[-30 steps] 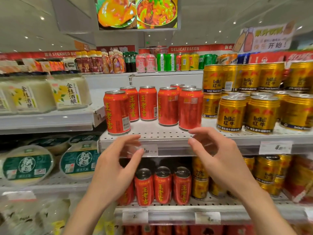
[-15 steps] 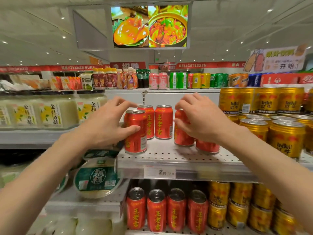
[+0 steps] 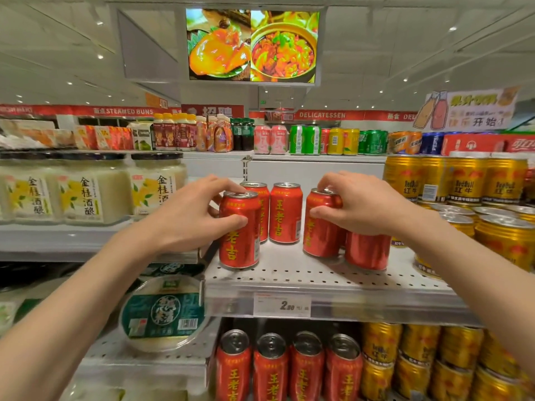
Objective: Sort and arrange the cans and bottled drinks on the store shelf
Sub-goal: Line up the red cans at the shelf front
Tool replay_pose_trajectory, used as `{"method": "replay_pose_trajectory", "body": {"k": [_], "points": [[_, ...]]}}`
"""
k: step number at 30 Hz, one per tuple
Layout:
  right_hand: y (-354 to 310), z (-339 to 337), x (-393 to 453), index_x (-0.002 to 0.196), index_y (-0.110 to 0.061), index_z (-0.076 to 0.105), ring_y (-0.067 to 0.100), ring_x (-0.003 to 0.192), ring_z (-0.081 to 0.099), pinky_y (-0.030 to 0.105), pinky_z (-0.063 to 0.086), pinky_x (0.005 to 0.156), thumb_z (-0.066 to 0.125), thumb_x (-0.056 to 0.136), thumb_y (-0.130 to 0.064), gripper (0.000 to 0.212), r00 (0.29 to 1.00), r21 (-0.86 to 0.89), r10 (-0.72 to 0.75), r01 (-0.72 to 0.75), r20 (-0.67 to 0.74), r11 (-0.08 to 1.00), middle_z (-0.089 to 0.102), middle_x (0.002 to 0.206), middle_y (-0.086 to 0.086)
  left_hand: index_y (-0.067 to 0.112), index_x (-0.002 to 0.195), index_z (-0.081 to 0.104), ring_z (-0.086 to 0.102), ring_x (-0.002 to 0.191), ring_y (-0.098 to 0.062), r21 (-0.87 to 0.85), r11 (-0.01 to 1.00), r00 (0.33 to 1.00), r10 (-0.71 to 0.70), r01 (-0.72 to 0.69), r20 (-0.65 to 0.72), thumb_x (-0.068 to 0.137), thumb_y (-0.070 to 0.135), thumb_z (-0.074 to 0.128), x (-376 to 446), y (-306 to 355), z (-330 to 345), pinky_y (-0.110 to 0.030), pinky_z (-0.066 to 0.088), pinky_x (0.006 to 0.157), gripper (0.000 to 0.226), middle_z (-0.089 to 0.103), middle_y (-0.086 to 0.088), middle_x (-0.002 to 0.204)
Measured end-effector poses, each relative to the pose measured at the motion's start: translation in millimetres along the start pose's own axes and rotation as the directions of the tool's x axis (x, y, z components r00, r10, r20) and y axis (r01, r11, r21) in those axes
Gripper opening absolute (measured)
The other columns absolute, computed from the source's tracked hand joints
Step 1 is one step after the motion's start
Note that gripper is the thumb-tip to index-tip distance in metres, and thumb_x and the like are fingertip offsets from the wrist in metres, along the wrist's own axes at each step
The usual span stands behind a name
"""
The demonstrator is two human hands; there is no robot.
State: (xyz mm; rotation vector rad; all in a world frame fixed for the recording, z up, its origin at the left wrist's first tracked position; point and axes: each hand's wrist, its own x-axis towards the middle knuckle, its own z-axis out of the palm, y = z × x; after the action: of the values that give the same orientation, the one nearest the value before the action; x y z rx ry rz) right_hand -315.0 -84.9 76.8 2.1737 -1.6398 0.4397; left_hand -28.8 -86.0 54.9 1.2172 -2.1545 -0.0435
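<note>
1. Head view, mid-frame: left hand (image 3: 185, 218) grips the front-left red can (image 3: 239, 231), fingers (image 3: 231, 188) over its rim, near the shelf (image 3: 318, 280) edge. A jerk could topple it off.
2. Right hand (image 3: 366, 205) holds a second can (image 3: 320, 224), fingers curled on top; a third can (image 3: 367, 250) touches it and may be knocked.
3. Gold cans (image 3: 503, 241) crowd the right sleeve path.

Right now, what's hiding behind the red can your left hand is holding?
Behind the front red can in the left hand stands another red can, mostly covered; only its top and right edge show. Anything farther back is hidden.
</note>
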Motion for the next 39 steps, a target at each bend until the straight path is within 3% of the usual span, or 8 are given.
{"method": "replay_pose_trajectory", "body": {"k": [11,15,21,25,29,31,35,39], "points": [[-15,-9,1,0.122,-0.041,0.056,0.011,0.103,0.065,0.036,0.057,0.087,0.071,0.085,-0.052,0.041,0.987,0.439,-0.154,0.121,0.039,0.890,0.061,0.124,-0.010,0.040,0.131,0.058,0.063,0.093,0.000,-0.063,0.998,1.000,-0.017,0.016,-0.024,0.082,0.054,0.071,-2,1,-4,-0.030,0.057,0.085,0.052,0.057,0.018,0.121],[-24,-3,5,0.123,-0.035,0.060,0.002,0.113,0.059,0.032,0.056,0.093,0.073,0.086,-0.044,0.040,0.978,0.511,-0.206,0.172,0.011,0.842,0.060,0.121,-0.018,0.044,0.129,0.059,0.063,0.094,0.002,-0.076,0.997,1.000,-0.006,0.006,-0.003,0.084,0.052,0.071,-1,-1,-5,-0.025,0.055,0.085,0.047,0.058,0.019,0.123],[-25,3,12,0.121,-0.039,0.062,0.006,0.117,0.059,0.039,0.056,0.093,0.072,0.079,-0.057,0.047,0.976,0.534,-0.218,0.187,-0.005,0.825,0.064,0.124,-0.016,0.038,0.127,0.061,0.063,0.091,0.000,-0.046,0.999,0.999,-0.024,0.023,-0.028,0.082,0.056,0.070,0,0,-4,-0.021,0.052,0.080,0.050,0.054,0.023,0.112],[-22,9,11,0.122,-0.038,0.060,0.003,0.103,0.065,0.030,0.055,0.079,0.069,0.085,-0.053,0.041,0.974,0.522,-0.225,0.192,0.001,0.831,0.062,0.131,-0.012,0.037,0.126,0.061,0.062,0.091,-0.001,-0.032,0.999,0.999,-0.017,0.016,-0.037,0.081,0.057,0.071,-1,1,-3,-0.022,0.052,0.081,0.050,0.053,0.024,0.111],[-24,6,9,0.123,-0.041,0.059,0.010,0.112,0.063,0.039,0.056,0.089,0.065,0.086,-0.059,0.042,0.975,0.487,-0.220,0.188,0.010,0.853,0.062,0.133,-0.011,0.039,0.126,0.060,0.063,0.094,0.000,-0.013,1.000,1.000,-0.002,0.001,-0.030,0.081,0.060,0.069,-1,1,-2,-0.030,0.055,0.089,0.051,0.055,0.019,0.114],[-23,0,5,0.133,-0.042,0.057,0.004,0.118,0.057,0.034,0.049,0.100,0.062,0.090,-0.055,0.044,0.972,0.457,-0.231,0.191,0.034,0.869,0.057,0.141,-0.015,0.040,0.126,0.059,0.064,0.096,-0.002,-0.018,1.000,1.000,0.000,-0.001,-0.018,0.081,0.060,0.069,0,-1,-2,-0.031,0.056,0.089,0.051,0.055,0.014,0.119],[-12,-17,-8,0.145,-0.042,0.046,-0.011,0.107,0.045,0.014,0.034,0.088,0.057,0.095,-0.051,0.052,0.983,0.399,-0.184,0.161,0.020,0.903,0.044,0.136,-0.029,0.041,0.132,0.052,0.051,0.119,-0.008,0.061,0.998,1.000,0.017,-0.017,0.000,0.075,0.077,0.060,-1,-2,0,-0.040,0.048,0.103,0.069,0.048,0.014,0.133],[17,-33,-18,0.132,-0.034,0.058,0.006,0.116,0.049,0.026,0.042,0.092,0.055,0.091,-0.058,0.048,0.998,0.218,-0.038,0.046,-0.041,0.975,0.054,0.130,-0.012,0.038,0.141,0.046,0.038,0.130,-0.004,0.112,0.990,0.997,0.082,-0.080,-0.012,0.079,0.074,0.058,2,10,0,-0.037,0.035,0.110,0.072,0.046,0.014,0.142]]}}
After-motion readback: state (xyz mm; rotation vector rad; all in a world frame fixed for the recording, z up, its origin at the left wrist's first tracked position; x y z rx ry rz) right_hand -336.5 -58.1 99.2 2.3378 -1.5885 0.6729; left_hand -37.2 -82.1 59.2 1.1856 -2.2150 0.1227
